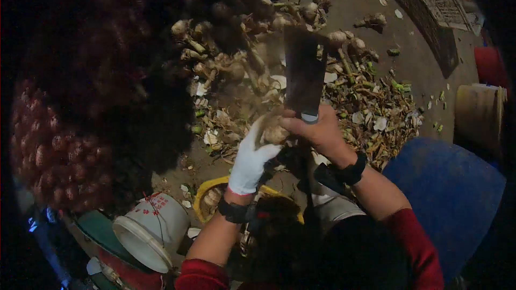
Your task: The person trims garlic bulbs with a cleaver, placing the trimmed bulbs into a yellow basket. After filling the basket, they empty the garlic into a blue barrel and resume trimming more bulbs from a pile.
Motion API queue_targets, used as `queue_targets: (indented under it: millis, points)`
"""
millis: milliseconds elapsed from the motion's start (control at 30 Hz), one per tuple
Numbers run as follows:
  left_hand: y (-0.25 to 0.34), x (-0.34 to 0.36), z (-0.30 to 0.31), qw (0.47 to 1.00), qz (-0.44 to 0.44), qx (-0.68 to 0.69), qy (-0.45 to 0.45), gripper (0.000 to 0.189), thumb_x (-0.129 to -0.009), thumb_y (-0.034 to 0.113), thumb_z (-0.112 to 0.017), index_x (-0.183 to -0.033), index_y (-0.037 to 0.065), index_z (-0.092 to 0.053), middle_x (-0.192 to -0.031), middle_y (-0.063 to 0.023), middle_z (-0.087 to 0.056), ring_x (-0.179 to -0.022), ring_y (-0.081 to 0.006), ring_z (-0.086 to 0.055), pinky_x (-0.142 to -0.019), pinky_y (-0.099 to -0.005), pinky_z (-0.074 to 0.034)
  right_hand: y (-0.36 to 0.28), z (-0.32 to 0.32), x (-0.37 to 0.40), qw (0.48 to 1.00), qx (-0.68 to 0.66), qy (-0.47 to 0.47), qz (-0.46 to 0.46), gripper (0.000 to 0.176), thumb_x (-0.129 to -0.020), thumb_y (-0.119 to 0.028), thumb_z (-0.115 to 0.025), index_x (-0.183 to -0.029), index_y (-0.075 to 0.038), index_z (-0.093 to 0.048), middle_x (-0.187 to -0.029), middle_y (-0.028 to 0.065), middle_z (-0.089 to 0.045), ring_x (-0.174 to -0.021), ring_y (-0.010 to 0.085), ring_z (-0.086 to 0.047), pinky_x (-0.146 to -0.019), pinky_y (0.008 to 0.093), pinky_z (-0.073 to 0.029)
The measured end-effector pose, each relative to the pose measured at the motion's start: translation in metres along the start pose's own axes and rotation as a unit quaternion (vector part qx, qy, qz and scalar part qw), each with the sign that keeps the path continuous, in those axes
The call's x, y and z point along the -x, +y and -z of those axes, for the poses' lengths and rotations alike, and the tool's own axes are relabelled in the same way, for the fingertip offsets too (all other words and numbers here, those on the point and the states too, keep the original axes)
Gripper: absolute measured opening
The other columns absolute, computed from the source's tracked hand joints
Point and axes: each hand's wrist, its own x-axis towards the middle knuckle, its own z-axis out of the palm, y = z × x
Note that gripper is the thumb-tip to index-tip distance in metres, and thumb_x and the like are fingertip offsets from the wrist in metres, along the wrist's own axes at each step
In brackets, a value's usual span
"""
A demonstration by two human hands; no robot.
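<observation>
My left hand, in a white glove, is closed around a garlic bulb at the middle of the view. Bare and wrapped round the handle of a cleaver, my right hand is just right of the bulb, its thumb reaching over to the bulb. The broad dark blade of the cleaver points up and away from me. Beyond both hands lies a heap of garlic bulbs with stalks, blurred in places. Cut stalks and leaf scraps are spread to the right of the blade.
A yellow-rimmed container with bulbs stands below my left hand. A white bucket lies tilted at lower left, near full red mesh sacks. At right are a blue barrel-like container, a tan container and a crate.
</observation>
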Motion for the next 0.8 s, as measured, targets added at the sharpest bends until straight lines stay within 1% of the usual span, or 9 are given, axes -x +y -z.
queue_targets:
  millis: [67,200,233,267,300,333,367,400,800]
  points:
    - [-0.003,0.001,-0.003,0.993,-0.120,0.011,-0.011,0.065,-0.072,0.015,-0.062,-0.128,0.002,-0.033,-0.121,-0.0143,-0.046,-0.107,-0.0176,-0.048,-0.090,-0.0298,-0.040,-0.001,-0.004,0.005,0.998,0.044,0.007,0.039,0.023,-0.073,-0.017,-0.069,-0.089,-0.001,-0.063,-0.080,-0.0001,-0.062,-0.071,0.0066,-0.055,-0.064,0.0229,-0.045]
    - [0.000,-0.005,-0.009,0.983,-0.136,0.114,0.047,0.065,-0.069,0.015,-0.065,-0.125,0.002,-0.034,-0.113,-0.0152,-0.051,-0.100,-0.0194,-0.053,-0.086,-0.0310,-0.044,-0.002,-0.007,0.010,0.994,0.060,0.035,0.083,0.024,-0.069,-0.013,-0.069,-0.090,-0.002,-0.063,-0.079,0.0047,-0.064,-0.067,0.0107,-0.059,-0.060,0.0247,-0.047]
    - [-0.001,-0.009,-0.004,0.980,-0.186,0.031,0.062,0.065,-0.069,0.014,-0.067,-0.124,0.002,-0.035,-0.111,-0.0144,-0.052,-0.098,-0.0198,-0.054,-0.086,-0.0311,-0.044,-0.003,-0.002,0.009,0.994,0.060,0.036,0.083,0.024,-0.069,-0.013,-0.069,-0.090,-0.002,-0.063,-0.079,0.0047,-0.064,-0.067,0.0107,-0.059,-0.060,0.0247,-0.047]
    - [0.002,-0.007,-0.001,0.980,-0.185,0.031,0.061,0.065,-0.069,0.014,-0.067,-0.124,0.002,-0.035,-0.111,-0.0144,-0.052,-0.098,-0.0198,-0.054,-0.086,-0.0311,-0.044,-0.005,0.008,0.009,0.956,0.206,0.003,0.210,0.027,-0.064,-0.010,-0.068,-0.090,-0.003,-0.061,-0.077,0.0070,-0.063,-0.066,0.0160,-0.060,-0.059,0.0271,-0.048]
    - [0.006,-0.004,0.001,0.974,-0.181,-0.112,0.074,0.065,-0.068,0.014,-0.068,-0.124,0.002,-0.036,-0.110,-0.0140,-0.052,-0.100,-0.0193,-0.053,-0.086,-0.0309,-0.044,-0.008,0.012,0.009,0.880,0.343,-0.029,0.327,0.031,-0.060,-0.007,-0.068,-0.090,-0.004,-0.060,-0.074,0.0093,-0.062,-0.064,0.0213,-0.061,-0.057,0.0294,-0.048]
    - [0.010,-0.002,0.003,0.948,-0.173,-0.254,0.086,0.066,-0.068,0.013,-0.069,-0.123,0.001,-0.036,-0.109,-0.0135,-0.052,-0.101,-0.0189,-0.053,-0.086,-0.0306,-0.044,-0.010,0.012,0.011,0.880,0.343,-0.028,0.327,0.031,-0.060,-0.007,-0.068,-0.090,-0.004,-0.060,-0.074,0.0093,-0.062,-0.064,0.0213,-0.061,-0.057,0.0294,-0.048]
    - [-0.008,-0.008,0.015,0.964,-0.214,-0.145,0.060,0.063,-0.067,0.012,-0.071,-0.120,0.001,-0.039,-0.109,-0.0111,-0.052,-0.095,-0.0177,-0.054,-0.083,-0.0297,-0.044,-0.015,0.012,0.015,0.848,0.408,-0.057,0.335,0.034,-0.056,-0.006,-0.067,-0.089,-0.005,-0.058,-0.072,0.0104,-0.059,-0.064,0.0252,-0.060,-0.056,0.0328,-0.048]
    - [0.000,-0.008,0.004,0.984,-0.159,-0.021,0.083,0.057,-0.067,0.010,-0.070,-0.116,0.000,-0.043,-0.104,-0.0086,-0.055,-0.090,-0.0157,-0.055,-0.080,-0.0284,-0.045,-0.020,0.011,0.018,0.810,0.470,-0.085,0.341,0.038,-0.052,-0.005,-0.066,-0.088,-0.006,-0.055,-0.069,0.0115,-0.057,-0.064,0.0291,-0.059,-0.055,0.0361,-0.048]
    - [0.011,0.005,0.016,0.977,-0.099,-0.138,0.125,0.051,-0.065,0.009,-0.071,-0.110,0.000,-0.048,-0.095,-0.0092,-0.059,-0.087,-0.0156,-0.057,-0.078,-0.0277,-0.046,-0.002,0.018,0.001,0.767,0.492,-0.090,0.401,0.027,-0.054,-0.006,-0.065,-0.076,-0.006,-0.049,-0.062,0.0094,-0.053,-0.058,0.0281,-0.058,-0.050,0.0370,-0.046]
